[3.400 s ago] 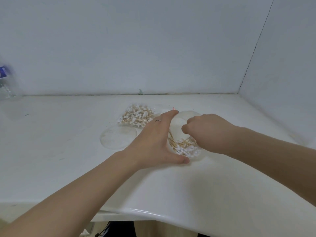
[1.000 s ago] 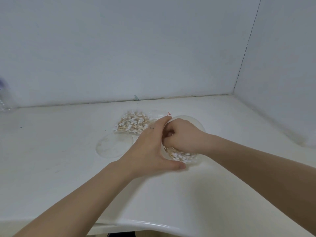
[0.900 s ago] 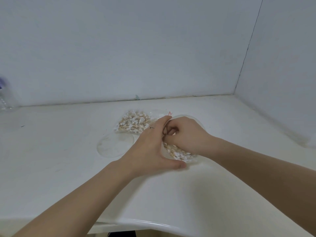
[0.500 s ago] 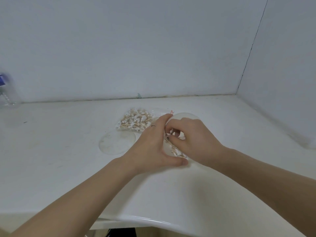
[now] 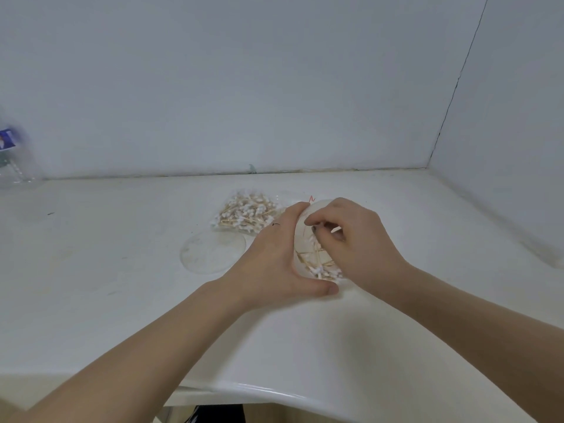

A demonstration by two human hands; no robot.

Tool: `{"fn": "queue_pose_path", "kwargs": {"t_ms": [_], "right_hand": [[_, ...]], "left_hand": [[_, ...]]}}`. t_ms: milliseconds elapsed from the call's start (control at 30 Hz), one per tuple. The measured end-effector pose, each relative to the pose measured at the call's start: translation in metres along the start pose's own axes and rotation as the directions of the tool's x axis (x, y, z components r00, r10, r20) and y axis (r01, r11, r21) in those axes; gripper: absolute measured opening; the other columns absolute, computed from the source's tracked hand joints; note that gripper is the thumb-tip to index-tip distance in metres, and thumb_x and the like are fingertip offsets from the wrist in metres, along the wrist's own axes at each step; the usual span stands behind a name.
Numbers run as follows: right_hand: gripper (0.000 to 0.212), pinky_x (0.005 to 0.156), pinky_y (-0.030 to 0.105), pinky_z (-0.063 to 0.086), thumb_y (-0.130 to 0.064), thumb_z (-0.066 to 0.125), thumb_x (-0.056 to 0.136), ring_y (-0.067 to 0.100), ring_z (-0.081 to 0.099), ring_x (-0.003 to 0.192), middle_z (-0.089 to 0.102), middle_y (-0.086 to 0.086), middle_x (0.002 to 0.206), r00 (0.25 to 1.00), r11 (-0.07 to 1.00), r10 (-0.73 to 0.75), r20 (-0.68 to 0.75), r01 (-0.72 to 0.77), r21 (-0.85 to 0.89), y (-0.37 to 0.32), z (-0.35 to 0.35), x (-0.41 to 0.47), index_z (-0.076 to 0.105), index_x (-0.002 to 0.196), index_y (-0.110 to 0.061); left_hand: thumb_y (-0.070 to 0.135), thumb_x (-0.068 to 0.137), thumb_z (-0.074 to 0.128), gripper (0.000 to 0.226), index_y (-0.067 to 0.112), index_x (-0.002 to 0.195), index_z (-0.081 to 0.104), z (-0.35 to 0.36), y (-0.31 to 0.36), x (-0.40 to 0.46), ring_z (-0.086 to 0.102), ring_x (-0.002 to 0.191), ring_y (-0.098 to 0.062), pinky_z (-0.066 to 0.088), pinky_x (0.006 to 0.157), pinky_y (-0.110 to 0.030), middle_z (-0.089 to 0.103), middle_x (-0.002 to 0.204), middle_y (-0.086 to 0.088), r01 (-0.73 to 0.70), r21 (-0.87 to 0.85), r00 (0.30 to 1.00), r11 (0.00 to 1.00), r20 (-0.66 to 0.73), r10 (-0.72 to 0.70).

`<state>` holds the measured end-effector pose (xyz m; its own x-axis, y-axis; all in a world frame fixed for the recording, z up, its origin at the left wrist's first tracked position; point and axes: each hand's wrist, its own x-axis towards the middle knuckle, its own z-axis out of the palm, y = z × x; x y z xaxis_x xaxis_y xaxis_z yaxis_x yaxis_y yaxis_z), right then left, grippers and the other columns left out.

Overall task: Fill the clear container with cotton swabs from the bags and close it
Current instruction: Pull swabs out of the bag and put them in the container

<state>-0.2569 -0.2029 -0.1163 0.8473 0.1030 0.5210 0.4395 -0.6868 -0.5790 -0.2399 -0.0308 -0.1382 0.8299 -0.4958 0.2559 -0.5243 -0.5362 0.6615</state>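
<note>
My left hand [image 5: 276, 264] is wrapped round the near-left side of the clear container [image 5: 308, 270], thumb along the front of it and fingers up over the far rim, so the light plastic tub cannot skid or tip while I work inside it. It stands on the worktop [image 5: 122, 270] about midway between the front and back edges, somewhat toward the right-hand corner. My right hand [image 5: 351, 239] reaches down into the mouth with fingers curled, pinching at the cotton swabs [image 5: 323, 271] to settle them; they lie crossed and heaped against the near wall, so I judge they need pressing flat before more will fit (exactly how many I hold I cannot tell, my knuckles hide it). The lid [image 5: 213, 252] lies flat just left of the tub, within easy reach for closing. A bag of swabs [image 5: 247, 215], unemptied, lies just behind the lid toward the back edge, so filling looks only partly done. A blurred bottle [image 5: 12, 160] stands at the far left edge.
</note>
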Motion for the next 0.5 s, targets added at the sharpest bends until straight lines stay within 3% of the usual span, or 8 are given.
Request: {"fn": "queue_pose_path", "kwargs": {"t_ms": [200, 367, 500], "right_hand": [[0.017, 0.079, 0.027, 0.052, -0.004, 0.061, 0.09, 0.01, 0.065, 0.084, 0.067, -0.004, 0.093, 0.999, 1.0, 0.002, 0.046, -0.003, 0.023, -0.008, -0.002, -0.009, 0.072, 0.092, -0.017], [0.016, 0.081, 0.032, 0.05, -0.004, 0.059, 0.088, 0.011, 0.062, 0.086, 0.067, -0.005, 0.091, 0.959, 0.991, -0.033, 0.282, 0.068, -0.115, -0.011, -0.007, -0.02, 0.071, 0.089, -0.014], [0.034, 0.084, 0.026, 0.053, -0.007, 0.052, 0.093, 0.007, 0.066, 0.087, 0.073, -0.012, 0.092, 0.916, 0.987, 0.155, 0.37, -0.16, -0.017, -0.014, -0.016, -0.014, 0.076, 0.097, -0.031]], "left_hand": [[0.054, 0.06, 0.093, 0.125, 0.043, 0.157, 0.015, 0.0, 0.0, 0.001, 0.045, 0.135, -0.006, 0.044, 0.111, -0.037, 0.047, 0.141, 0.023, -0.009, -0.032, 1.0, 0.999, -0.009, 0.009], [0.048, 0.059, 0.093, 0.115, 0.037, 0.15, 0.025, 0.001, 0.001, 0.002, 0.053, 0.128, -0.009, 0.05, 0.103, -0.04, 0.052, 0.135, 0.019, -0.025, -0.054, 1.0, 0.998, -0.02, 0.024], [0.056, 0.056, 0.09, 0.121, 0.04, 0.153, 0.02, 0.002, 0.0, 0.002, 0.048, 0.133, -0.014, 0.048, 0.106, -0.042, 0.046, 0.143, 0.015, -0.018, -0.031, 1.0, 0.999, -0.006, 0.018]]}}
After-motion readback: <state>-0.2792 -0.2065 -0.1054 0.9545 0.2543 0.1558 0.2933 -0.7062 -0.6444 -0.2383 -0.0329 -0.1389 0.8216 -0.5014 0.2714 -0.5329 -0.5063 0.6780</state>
